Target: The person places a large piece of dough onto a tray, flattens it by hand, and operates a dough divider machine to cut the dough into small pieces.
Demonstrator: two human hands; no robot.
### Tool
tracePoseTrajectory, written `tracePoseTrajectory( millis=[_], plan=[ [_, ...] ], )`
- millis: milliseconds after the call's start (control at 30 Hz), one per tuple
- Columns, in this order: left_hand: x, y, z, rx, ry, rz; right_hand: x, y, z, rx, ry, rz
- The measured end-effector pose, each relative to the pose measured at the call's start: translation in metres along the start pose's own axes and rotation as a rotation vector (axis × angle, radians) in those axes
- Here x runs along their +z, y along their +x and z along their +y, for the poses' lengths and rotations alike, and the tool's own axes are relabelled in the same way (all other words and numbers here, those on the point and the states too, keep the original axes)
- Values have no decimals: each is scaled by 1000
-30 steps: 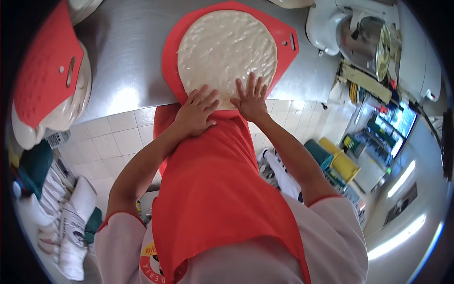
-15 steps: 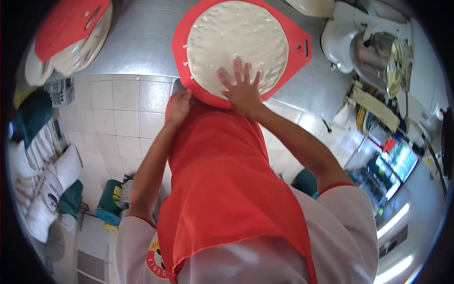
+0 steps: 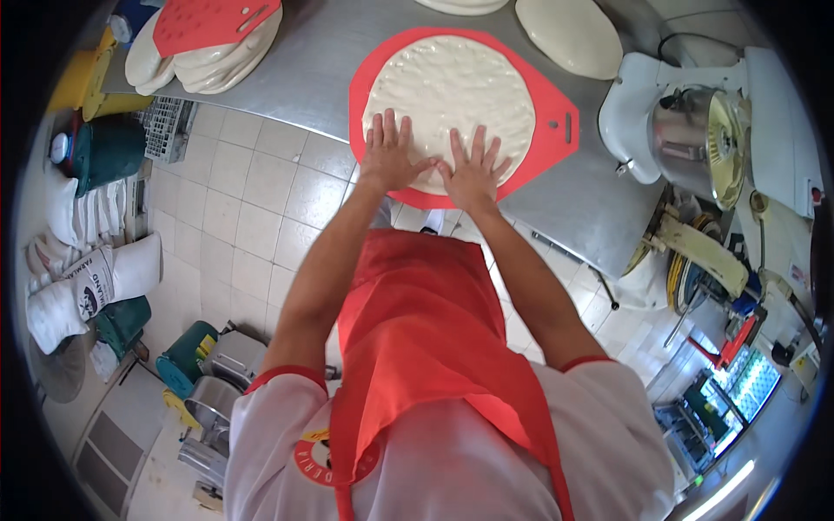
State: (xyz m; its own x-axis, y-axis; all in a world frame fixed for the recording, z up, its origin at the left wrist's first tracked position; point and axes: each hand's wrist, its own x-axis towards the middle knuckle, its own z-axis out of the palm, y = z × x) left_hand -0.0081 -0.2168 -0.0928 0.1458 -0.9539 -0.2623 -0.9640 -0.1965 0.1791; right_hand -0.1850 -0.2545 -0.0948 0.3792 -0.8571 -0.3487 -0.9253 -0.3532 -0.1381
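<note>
A round sheet of pale, dimpled dough (image 3: 452, 82) lies on a flat red board (image 3: 552, 95) with a slotted handle end at the right. The board rests on the steel table, its near edge reaching past the table's front. On the dough's near left part my left hand (image 3: 391, 156) presses with fingers spread. Beside it, on the near middle, my right hand (image 3: 472, 174) lies with its fingers apart. The two thumbs almost meet. Neither hand grips anything.
More dough rounds (image 3: 569, 36) sit on the steel table (image 3: 304, 69) at the far right. Stacked dough (image 3: 230, 65) under another red board (image 3: 204, 22) stands far left. A white mixer (image 3: 638, 117) with a metal bowl is at the right. White sacks (image 3: 117, 273) lie at the left.
My left hand has moved from the board's near left edge onto the dough. My right hand stays on the dough, slightly shifted. The view has shifted, showing more of the table.
</note>
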Motion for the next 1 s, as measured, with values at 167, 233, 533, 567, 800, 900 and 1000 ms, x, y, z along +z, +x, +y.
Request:
tracePoseTrajectory(
  millis=[167, 233, 533, 567, 800, 900, 1000],
  plan=[
    [-73, 97, -26, -97, -144, -525, 1, 1, -1, 68, -2, -36],
    [3, 60, -66, 202, 166, 295, -1, -2, -18, 19, 11, -48],
    [-30, 152, -66, 383, 108, -44, -14, 13, -19, 97, 20, -49],
    [-44, 167, -54, 350, 95, -212, -20, 20, -15, 102, 30, -77],
    [-84, 207, -46, 634, 23, -68, -87, 77, -17, 322, 405, 123],
    [-56, 167, -26, 615, 97, -135, -60, 70, -22, 481, -16, -6],
    [-91, 237, 9, 558, 184, -648, -85, 121, 24, 295, 449, -368]
  ],
)
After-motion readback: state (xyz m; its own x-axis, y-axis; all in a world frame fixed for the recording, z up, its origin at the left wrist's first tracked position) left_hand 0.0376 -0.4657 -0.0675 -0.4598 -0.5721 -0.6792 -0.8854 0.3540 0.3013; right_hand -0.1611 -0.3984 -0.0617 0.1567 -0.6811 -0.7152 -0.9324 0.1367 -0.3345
